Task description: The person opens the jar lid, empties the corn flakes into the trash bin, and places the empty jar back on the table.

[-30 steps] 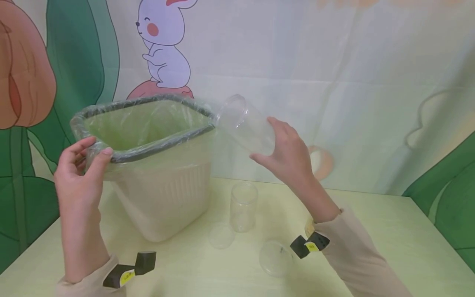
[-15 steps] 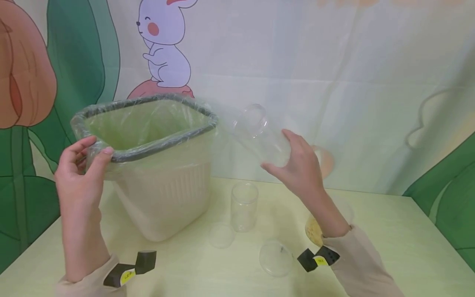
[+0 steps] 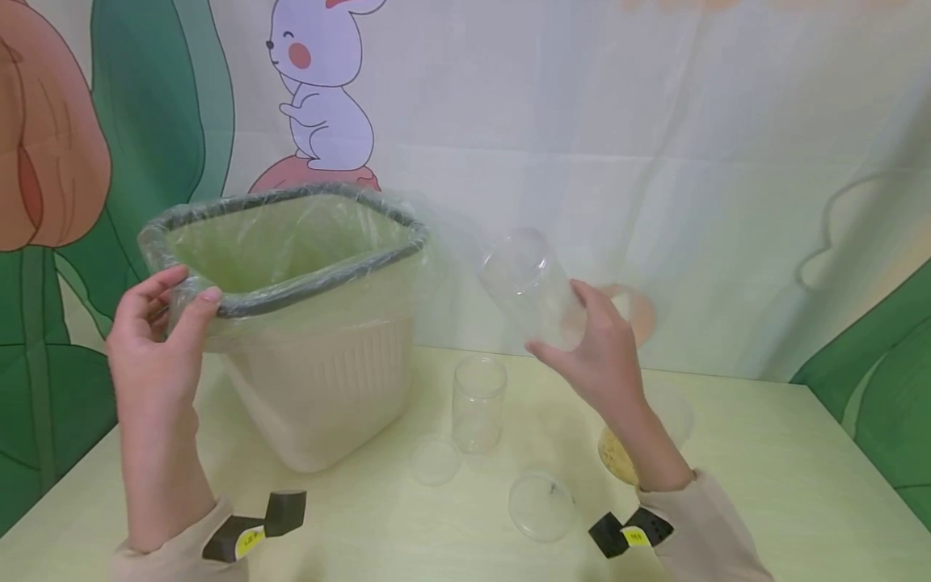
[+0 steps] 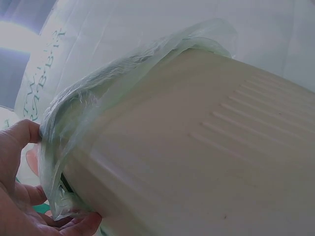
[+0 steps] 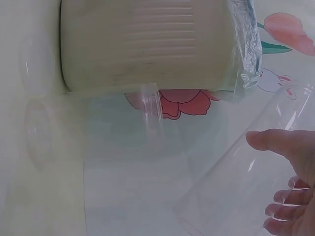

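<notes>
My left hand (image 3: pixel 156 339) pinches the near left corner of a beige trash bin (image 3: pixel 320 396), thumb and fingers on its dark rim. A thin clear bin liner (image 4: pixel 103 93) folds over that rim. To the right of the bin, above the table, my right hand (image 3: pixel 604 356) holds a large clear plastic jar (image 3: pixel 527 283). The jar is tilted, its far end leaning up and left, and nothing shows inside it. In the right wrist view, the thumb lies along one side of the jar and the fingers wrap the other.
A smaller clear jar (image 3: pixel 478 404) stands upright on the table. Two clear round lids (image 3: pixel 435 461) lie in front of it. Behind my right wrist, partly hidden, is a clear container with yellow contents (image 3: pixel 617 457). A printed cloth (image 3: pixel 691 202) hangs behind the table.
My right hand has drawn the large jar away from the bin's right corner, moving right and down. The yellow contents behind the right wrist have come into view. My left hand has stayed put.
</notes>
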Action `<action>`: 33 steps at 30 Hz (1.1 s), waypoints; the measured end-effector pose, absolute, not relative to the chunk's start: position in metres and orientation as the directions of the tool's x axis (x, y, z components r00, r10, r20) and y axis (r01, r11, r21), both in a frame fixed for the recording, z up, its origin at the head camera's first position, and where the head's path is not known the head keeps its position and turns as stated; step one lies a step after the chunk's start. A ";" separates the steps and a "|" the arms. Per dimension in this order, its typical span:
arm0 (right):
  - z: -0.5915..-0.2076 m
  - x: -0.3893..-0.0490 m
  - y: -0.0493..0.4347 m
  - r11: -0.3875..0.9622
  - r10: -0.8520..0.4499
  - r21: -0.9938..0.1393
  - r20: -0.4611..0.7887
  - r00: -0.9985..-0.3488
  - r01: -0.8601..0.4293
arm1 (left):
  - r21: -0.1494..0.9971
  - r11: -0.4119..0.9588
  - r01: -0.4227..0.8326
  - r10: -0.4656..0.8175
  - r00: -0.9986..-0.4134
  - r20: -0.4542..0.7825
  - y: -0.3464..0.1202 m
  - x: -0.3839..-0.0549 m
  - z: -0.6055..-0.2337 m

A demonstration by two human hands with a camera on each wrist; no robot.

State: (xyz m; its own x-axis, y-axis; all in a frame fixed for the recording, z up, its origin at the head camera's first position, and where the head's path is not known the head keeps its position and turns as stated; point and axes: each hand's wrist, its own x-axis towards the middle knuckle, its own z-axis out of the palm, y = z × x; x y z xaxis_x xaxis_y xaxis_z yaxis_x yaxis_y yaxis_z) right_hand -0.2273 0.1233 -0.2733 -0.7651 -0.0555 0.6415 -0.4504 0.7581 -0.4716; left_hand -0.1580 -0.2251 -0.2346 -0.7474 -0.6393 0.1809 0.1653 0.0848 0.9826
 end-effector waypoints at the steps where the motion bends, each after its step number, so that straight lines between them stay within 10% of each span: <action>1: -0.275 -0.227 0.124 0.755 -0.053 -0.474 0.644 -0.763 -0.452 | 0.982 0.079 0.169 -0.639 -0.747 0.180 -0.225 -0.158 -0.235; 33: -0.309 -0.205 0.142 0.686 0.029 -0.577 0.631 -0.775 -0.444 | 0.981 0.043 0.188 -0.642 -0.747 0.171 -0.225 -0.158 -0.235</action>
State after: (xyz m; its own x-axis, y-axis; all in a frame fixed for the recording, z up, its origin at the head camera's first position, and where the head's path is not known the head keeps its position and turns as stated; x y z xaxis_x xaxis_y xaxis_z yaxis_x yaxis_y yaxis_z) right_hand -0.2052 0.1424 -0.3093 -0.7754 0.0286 0.6308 -0.4440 0.6856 -0.5769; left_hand -0.1576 -0.2254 -0.2347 -0.7474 -0.6419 0.1712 0.1882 0.0426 0.9812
